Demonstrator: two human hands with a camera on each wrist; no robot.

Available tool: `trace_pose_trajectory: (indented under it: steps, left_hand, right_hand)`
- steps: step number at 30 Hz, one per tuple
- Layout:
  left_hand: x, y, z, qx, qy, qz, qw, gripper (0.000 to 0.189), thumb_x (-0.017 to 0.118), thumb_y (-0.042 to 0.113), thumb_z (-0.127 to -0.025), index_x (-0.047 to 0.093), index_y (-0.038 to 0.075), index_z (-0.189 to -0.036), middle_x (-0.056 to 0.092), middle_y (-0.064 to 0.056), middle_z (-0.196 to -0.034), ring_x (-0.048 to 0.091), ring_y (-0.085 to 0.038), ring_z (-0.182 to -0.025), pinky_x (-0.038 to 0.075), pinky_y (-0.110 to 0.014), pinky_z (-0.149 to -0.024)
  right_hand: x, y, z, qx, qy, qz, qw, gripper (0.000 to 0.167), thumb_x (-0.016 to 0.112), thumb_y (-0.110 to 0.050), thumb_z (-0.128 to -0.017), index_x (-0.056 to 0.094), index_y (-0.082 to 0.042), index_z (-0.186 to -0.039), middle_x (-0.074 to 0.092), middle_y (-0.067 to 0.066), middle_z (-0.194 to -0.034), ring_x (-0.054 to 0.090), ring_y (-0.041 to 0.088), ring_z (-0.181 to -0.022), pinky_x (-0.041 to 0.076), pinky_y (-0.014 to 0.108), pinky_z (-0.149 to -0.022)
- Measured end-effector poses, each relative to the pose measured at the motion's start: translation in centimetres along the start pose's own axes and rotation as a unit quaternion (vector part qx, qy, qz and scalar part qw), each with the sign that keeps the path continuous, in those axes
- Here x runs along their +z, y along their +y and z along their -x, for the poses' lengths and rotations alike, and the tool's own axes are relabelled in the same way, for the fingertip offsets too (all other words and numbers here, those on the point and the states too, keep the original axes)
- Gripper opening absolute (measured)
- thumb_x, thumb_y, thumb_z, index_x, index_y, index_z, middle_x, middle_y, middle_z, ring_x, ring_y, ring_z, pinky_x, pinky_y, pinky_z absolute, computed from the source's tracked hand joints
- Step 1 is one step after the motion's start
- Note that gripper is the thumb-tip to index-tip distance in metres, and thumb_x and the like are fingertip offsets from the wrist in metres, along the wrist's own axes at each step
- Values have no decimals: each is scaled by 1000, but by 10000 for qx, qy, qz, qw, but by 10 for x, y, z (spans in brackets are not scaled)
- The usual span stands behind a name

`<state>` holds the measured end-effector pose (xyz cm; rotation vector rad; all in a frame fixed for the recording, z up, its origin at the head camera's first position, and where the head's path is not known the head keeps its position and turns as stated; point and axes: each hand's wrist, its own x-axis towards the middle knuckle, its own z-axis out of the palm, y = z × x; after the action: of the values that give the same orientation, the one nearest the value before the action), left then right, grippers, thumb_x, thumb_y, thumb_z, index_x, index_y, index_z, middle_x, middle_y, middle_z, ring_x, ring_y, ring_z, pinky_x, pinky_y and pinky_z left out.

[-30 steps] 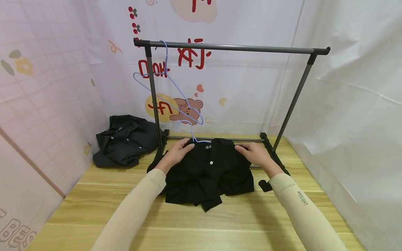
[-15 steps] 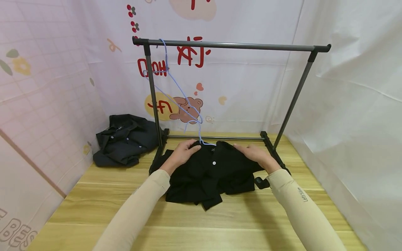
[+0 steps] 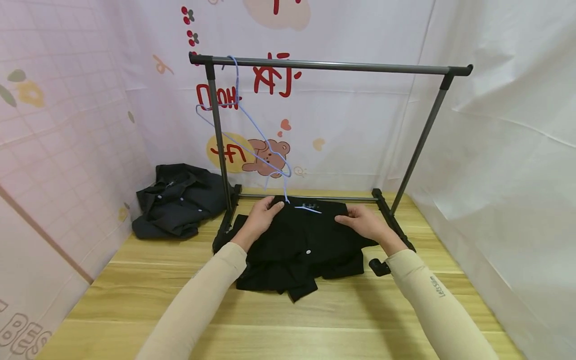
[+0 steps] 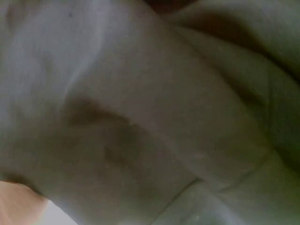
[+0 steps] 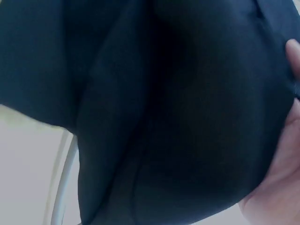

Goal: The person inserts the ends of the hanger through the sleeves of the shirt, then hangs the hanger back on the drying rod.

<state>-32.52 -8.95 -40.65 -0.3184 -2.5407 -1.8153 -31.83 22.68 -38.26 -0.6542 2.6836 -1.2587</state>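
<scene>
Button (image 3: pixel 308 252) lower, hanger (image 3: pixel 285 191) partly hidden by shirt (image 3: pixel 288 237)

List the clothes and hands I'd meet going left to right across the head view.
Crumpled dark grey cloth shirt → left hand → buttoned middle of the black cloth shirt → right hand.

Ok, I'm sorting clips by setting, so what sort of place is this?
Probably a small makeshift booth for handling clothes: pale sheeting hangs on three sides, a garment rack stands on a wood-grain surface, and a black shirt is held low by the rack.
</scene>
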Motion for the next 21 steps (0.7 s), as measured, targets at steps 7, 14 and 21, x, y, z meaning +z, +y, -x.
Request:
trace_pose_trajectory:
  steps: [7, 14, 21]
  left_hand:
    - [0, 2, 4, -63, -206, -224, 9995, 48, 56, 33, -103, 52, 2, -140, 54, -18, -138, 49, -33, -129, 39, -48, -106]
    - [-25, -9, 8, -158, -903, -1036, 9904, 42, 65, 41, -96, 64, 15, -129, 64, -5, -124, 58, -24, -114, 45, -46, -100]
    - [-76, -26, 15, -333, -764, -1059, 9909, 38, 68, 26, -96, 64, 9, -130, 66, -12, -120, 62, -30, -106, 48, -46, -95]
  right_hand:
    - [13, 3, 5, -33, 401, 568, 9976, 31, 65, -26, -98, 55, -9, -74, 37, 0, -59, 37, 18, -54, 34, 32, -55]
    - [12, 18, 16, -684, 1711, 1325, 9739, 19, 66, -20, -98, 62, -8, -83, 53, 2, -66, 53, 20, -63, 42, 37, -61]
    - [0, 41, 27, -1378, 3625, 2183, 8955, 14, 69, -5, -92, 60, 5, -87, 65, 24, -77, 63, 43, -67, 47, 55, -59]
